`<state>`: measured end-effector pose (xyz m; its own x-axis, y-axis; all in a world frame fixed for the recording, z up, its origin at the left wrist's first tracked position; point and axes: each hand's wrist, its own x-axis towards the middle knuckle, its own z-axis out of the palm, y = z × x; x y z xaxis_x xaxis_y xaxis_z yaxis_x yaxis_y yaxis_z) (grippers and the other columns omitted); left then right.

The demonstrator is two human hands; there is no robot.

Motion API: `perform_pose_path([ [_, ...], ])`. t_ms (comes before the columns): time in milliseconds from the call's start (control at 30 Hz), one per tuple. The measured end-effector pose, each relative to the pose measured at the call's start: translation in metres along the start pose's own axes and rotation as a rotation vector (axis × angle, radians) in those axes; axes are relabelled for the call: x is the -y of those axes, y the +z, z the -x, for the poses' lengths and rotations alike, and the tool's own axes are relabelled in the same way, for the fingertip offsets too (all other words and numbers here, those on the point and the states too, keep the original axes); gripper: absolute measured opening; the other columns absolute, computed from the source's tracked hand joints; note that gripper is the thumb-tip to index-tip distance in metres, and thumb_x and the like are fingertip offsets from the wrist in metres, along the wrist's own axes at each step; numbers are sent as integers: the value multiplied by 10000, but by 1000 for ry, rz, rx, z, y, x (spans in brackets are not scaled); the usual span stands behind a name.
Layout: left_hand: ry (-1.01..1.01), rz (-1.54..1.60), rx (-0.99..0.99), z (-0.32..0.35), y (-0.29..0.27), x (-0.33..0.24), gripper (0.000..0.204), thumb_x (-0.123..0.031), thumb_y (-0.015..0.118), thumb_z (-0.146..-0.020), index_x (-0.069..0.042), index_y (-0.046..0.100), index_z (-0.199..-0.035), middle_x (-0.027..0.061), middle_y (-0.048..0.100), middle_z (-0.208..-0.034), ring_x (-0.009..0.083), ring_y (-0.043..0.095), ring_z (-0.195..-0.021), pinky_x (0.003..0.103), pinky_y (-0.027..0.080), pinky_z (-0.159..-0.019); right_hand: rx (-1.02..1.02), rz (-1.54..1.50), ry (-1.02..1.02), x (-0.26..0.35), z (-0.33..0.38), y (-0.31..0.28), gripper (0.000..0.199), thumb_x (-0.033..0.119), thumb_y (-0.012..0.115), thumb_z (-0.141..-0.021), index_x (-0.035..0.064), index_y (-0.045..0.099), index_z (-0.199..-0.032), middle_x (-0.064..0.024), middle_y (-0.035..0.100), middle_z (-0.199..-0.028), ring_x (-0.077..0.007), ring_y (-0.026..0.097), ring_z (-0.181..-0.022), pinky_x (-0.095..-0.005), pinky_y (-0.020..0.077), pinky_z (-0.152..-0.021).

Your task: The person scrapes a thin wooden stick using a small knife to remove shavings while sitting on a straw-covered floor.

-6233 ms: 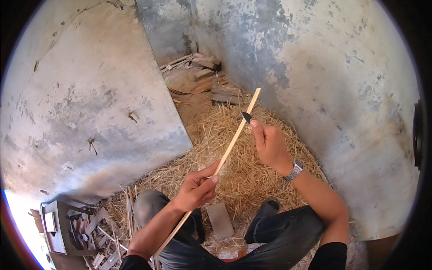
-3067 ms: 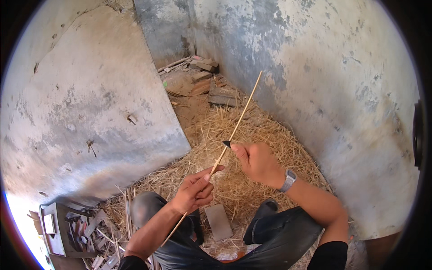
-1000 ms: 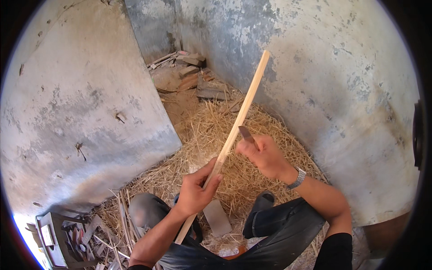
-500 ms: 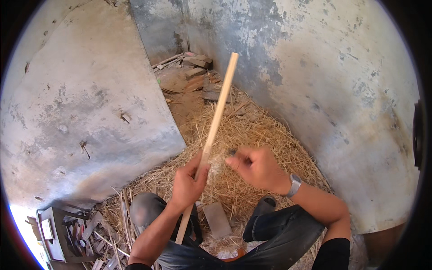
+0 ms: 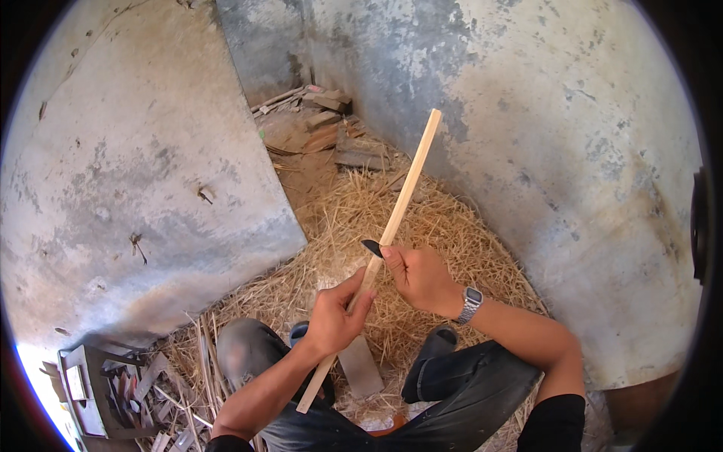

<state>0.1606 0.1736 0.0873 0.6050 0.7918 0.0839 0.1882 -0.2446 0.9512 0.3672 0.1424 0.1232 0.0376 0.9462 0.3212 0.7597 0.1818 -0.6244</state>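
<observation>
A long pale wooden stick [image 5: 410, 183] slants from above my lap up and away to the right. My left hand [image 5: 339, 313] is wrapped round it below its middle, thumb on the right side. Just above that grip, my right hand [image 5: 419, 277] is closed on a small knife; its handle is hidden inside the fist. The dark knife blade [image 5: 371, 246] lies across the stick, its tip pointing left, with my right thumb close to the wood. A silver watch [image 5: 471, 300] sits on my right wrist.
Straw and shavings [image 5: 459, 226] cover the ground ahead. A flat brick [image 5: 361, 369] lies between my feet. Weathered walls [image 5: 557, 173] rise on both sides. Broken bricks [image 5: 327, 102] fill the far corner. At lower left stands a dark frame [image 5: 94, 392] beside wood scraps.
The stick has tilted further right, and my left hand has shifted right with it. My right hand has moved against the stick, bringing the knife blade onto the wood.
</observation>
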Motion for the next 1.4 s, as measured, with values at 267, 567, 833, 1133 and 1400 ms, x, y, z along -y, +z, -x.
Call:
perform_pose_path([
  [267, -143, 334, 126, 5, -13, -17, 454, -154, 573, -1046, 6, 490, -1462, -35, 508, -698, 37, 437, -565, 232, 366, -517, 128, -349, 123, -1, 7, 0, 538, 366, 433, -1092, 3, 627, -745, -106, 501, -514, -203, 475, -442, -379, 364, -469],
  [567, -259, 802, 374, 4, -21, -26, 485, -217, 448, -1098, 14, 390, -1520, -55, 251, -580, 48, 222, -455, 243, 220, -448, -176, -151, 59, -12, -9, -41, 517, 360, 434, -1096, 33, 559, -716, -33, 422, -498, -148, 388, -431, -345, 313, -456],
  [833, -218, 754, 293, 1, -14, -15, 497, -188, 487, -1091, -22, 371, -1545, -59, 329, -601, 46, 289, -482, 240, 261, -444, -3, -5, -3, 22, 12, -8, 412, 312, 477, -1067, 22, 687, -865, -214, 558, -575, -407, 583, -518, -472, 434, -475],
  [1133, -152, 535, 202, 7, -7, -21, 546, -163, 561, -1059, 3, 367, -1542, -64, 453, -668, 15, 377, -546, 217, 308, -481, -225, 84, 22, 1, -12, -32, 453, 308, 458, -1081, -5, 678, -837, -193, 497, -526, -320, 504, -416, -404, 369, -435],
  [1400, -97, 408, 165, 5, -10, -13, 535, -137, 569, -1051, 13, 386, -1531, -73, 483, -703, 0, 388, -561, 212, 318, -489, -78, -15, 29, 0, -10, -19, 399, 314, 484, -1062, 24, 741, -968, -211, 577, -572, -367, 579, -468, -430, 447, -452],
])
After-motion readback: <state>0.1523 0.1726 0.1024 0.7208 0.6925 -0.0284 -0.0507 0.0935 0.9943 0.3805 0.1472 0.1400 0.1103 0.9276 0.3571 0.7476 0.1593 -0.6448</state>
